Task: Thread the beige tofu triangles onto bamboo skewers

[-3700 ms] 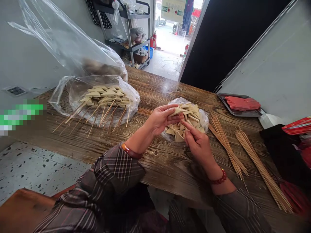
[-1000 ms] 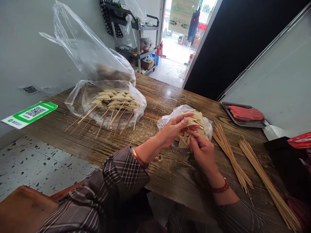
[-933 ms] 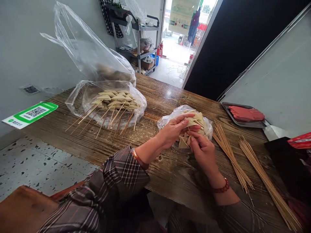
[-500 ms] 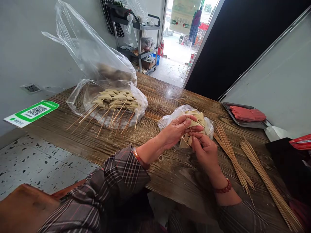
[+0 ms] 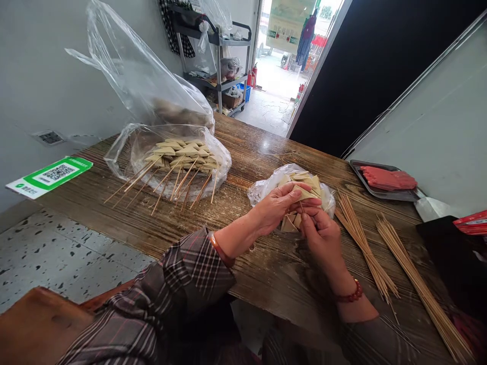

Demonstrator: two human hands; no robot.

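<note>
My left hand (image 5: 279, 203) pinches a pale folded tofu sheet piece (image 5: 304, 193) between thumb and fingers. Just below it, my right hand (image 5: 322, 230) is closed on a thin wooden skewer (image 5: 302, 206), whose upper end meets the piece; how deep it goes in is hidden by my fingers. Under both hands lies a clear plastic bag (image 5: 261, 190) with a pile of similar tofu pieces (image 5: 291, 222). To the left, several skewered tofu pieces (image 5: 186, 151) rest on another plastic bag (image 5: 137, 162), sticks pointing toward me.
Two bundles of bare skewers, a nearer bundle (image 5: 367, 253) and an outer bundle (image 5: 414, 276), lie at the right on the wooden table (image 5: 243, 152). Beyond them is a black tray (image 5: 375, 191) of pink sticks (image 5: 388, 178). A QR-code card (image 5: 53, 175) sits at the left edge.
The tofu piece in my left hand has tilted slightly and shows more of its face. Both hands stay in nearly the same place.
</note>
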